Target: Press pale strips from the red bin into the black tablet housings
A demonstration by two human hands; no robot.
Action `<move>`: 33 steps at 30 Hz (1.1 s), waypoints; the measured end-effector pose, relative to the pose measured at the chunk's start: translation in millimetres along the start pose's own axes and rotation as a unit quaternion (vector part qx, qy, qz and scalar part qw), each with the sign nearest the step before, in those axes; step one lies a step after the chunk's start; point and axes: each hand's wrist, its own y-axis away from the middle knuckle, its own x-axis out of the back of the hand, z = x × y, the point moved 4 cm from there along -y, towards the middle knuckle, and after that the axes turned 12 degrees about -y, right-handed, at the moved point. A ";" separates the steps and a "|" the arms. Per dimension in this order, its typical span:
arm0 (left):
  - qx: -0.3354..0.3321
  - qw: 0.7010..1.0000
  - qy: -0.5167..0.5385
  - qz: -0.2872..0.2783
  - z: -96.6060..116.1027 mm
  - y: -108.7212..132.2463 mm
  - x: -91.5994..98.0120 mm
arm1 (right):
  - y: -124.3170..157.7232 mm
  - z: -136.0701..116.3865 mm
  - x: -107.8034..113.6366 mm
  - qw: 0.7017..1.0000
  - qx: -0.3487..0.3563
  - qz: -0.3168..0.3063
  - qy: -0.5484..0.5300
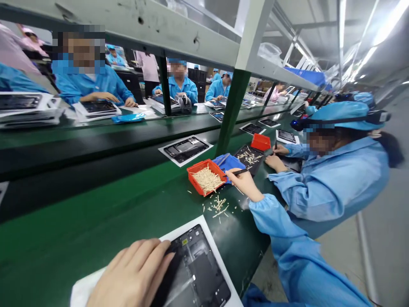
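My left hand [131, 273] lies over the left side of a black tablet housing [204, 273], fingers stretched out and close together. The housing is on a white sheet [204, 224] at the near edge of the bench. My right hand [246, 185] reaches forward, its fingers closed on black tweezers [237, 172]. Their tips are at the right rim of a red bin [191, 178] filled with small beige strips [207, 179]. Whether a strip is between the tips, I cannot make out. More loose strips [220, 204] are scattered on the bench in front of the bin.
A blue bin [230, 162] and a black tray [251, 155] with strips stand behind the red bin. A co-worker [332, 170] sits close on my right. A green post [232, 113] rises from the bench. Another housing [185, 150] lies beyond, with several workers opposite.
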 end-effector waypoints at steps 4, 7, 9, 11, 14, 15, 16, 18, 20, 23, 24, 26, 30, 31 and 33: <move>-0.019 0.997 0.056 -0.059 26.2 -50.8 -12.8 | 3.4 -0.6 8.5 1.000 0.016 0.016 -0.006; -0.040 0.987 0.084 -0.131 44.1 -86.4 -34.5 | 10.2 -0.4 13.5 0.999 0.010 -0.019 -0.040; -0.065 0.981 0.101 -0.152 56.9 -106.0 -50.9 | 17.0 3.8 11.9 0.996 -0.008 -0.087 -0.024; -0.101 0.977 0.110 -0.151 70.2 -120.4 -66.1 | 25.6 11.5 7.7 0.986 -0.027 -0.164 0.028; -0.134 0.974 0.107 -0.145 85.5 -130.0 -85.1 | 37.1 24.5 0.8 0.969 -0.033 -0.228 0.090; -0.136 0.974 0.105 -0.146 88.6 -130.5 -90.0 | 39.6 28.1 -1.6 0.966 -0.034 -0.235 0.098; -0.137 0.974 0.104 -0.148 90.8 -130.1 -94.2 | 41.6 31.3 -4.3 0.963 -0.034 -0.244 0.106; -0.136 0.974 0.103 -0.150 93.0 -127.7 -99.8 | 43.9 35.6 -9.8 0.957 -0.035 -0.262 0.121; -0.133 0.974 0.107 -0.150 93.0 -124.7 -102.9 | 44.5 37.3 -14.2 0.951 -0.036 -0.279 0.128; -0.125 0.974 0.121 -0.145 91.2 -121.9 -104.4 | 44.5 35.5 -16.5 0.947 -0.036 -0.291 0.131; -0.122 0.974 0.127 -0.143 90.4 -121.7 -104.4 | 44.5 33.8 -15.9 0.947 -0.036 -0.291 0.131; -0.116 0.974 0.138 -0.138 88.1 -122.6 -103.7 | 44.8 29.0 -13.3 0.948 -0.037 -0.289 0.128; -0.039 0.964 0.240 -0.110 75.6 -131.7 -98.1 | 42.9 13.5 -6.4 0.950 -0.043 -0.290 0.107; -0.010 0.955 0.277 -0.103 71.3 -134.7 -96.6 | 41.3 8.5 -5.7 0.951 -0.040 -0.292 0.094; 0.030 0.938 0.329 -0.103 64.0 -140.4 -94.3 | 36.1 -2.7 -6.5 0.953 -0.024 -0.298 0.053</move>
